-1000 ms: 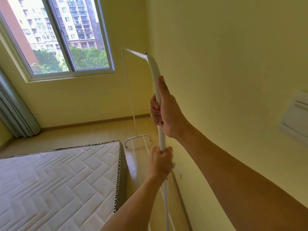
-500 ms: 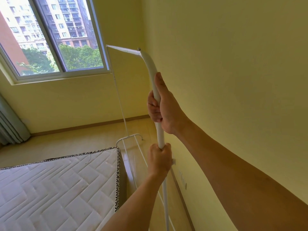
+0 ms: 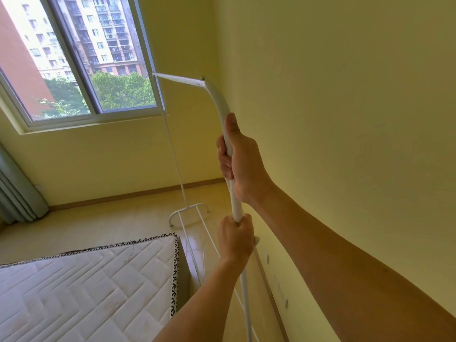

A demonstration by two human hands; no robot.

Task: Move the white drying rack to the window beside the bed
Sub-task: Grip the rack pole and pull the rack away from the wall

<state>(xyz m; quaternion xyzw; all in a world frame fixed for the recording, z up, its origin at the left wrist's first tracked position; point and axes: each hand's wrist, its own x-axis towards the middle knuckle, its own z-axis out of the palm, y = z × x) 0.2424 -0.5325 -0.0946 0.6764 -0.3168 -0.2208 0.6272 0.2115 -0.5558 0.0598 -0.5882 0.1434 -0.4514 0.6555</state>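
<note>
The white drying rack (image 3: pixel 218 102) is a thin tubular frame. Its near upright runs up between my hands, and its top bar reaches toward the window (image 3: pixel 81 58). The far upright drops to a curved foot (image 3: pixel 188 212) on the floor past the bed's corner. My right hand (image 3: pixel 243 164) grips the near upright high up, thumb along the tube. My left hand (image 3: pixel 235 239) grips the same tube just below it. The bed (image 3: pixel 86 290) with its bare quilted mattress lies at lower left.
A yellow wall (image 3: pixel 345 119) runs close along the right of the rack, with sockets low on it. A grey-green curtain (image 3: pixel 14 191) hangs at the left edge. Pale wooden floor (image 3: pixel 111 223) lies between the bed and the window wall.
The rack's far end has swung left, so its top bar's tip now overlaps the window's right edge. Both hands keep the same grip on the upright.
</note>
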